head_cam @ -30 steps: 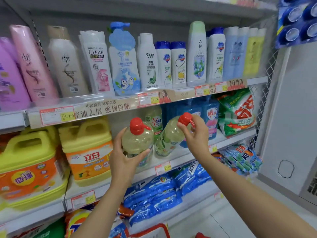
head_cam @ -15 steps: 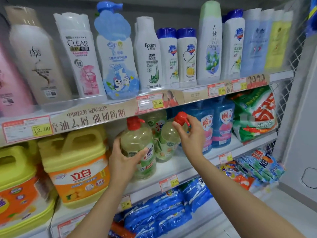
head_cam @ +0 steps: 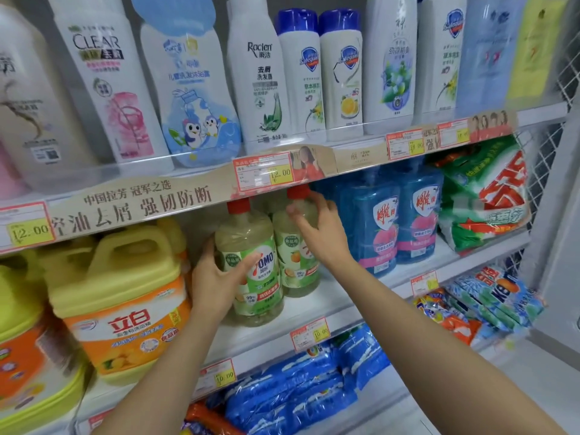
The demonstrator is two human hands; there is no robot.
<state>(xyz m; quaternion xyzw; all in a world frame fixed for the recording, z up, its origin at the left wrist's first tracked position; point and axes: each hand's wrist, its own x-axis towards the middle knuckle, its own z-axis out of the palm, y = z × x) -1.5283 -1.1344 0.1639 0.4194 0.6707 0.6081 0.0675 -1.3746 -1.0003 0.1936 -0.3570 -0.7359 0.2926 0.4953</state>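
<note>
Two pale green dish-soap bottles with red caps stand side by side on the middle shelf (head_cam: 332, 309). My left hand (head_cam: 216, 277) grips the body of the nearer bottle (head_cam: 251, 262), thumb across its label. My right hand (head_cam: 320, 230) holds the shoulder of the second bottle (head_cam: 296, 265), just below its red cap, which is partly hidden by the shelf strip above.
A yellow and orange detergent jug (head_cam: 122, 309) stands left of the bottles, blue bottles (head_cam: 395, 221) and a green washing-powder bag (head_cam: 486, 189) to the right. Shampoo bottles (head_cam: 260, 73) line the upper shelf. Blue packets (head_cam: 298, 387) fill the lower shelf.
Both bottles have gone back under the upper shelf and stand upright. My right hand has slid from the red cap down to the bottle's shoulder. The camera has moved closer.
</note>
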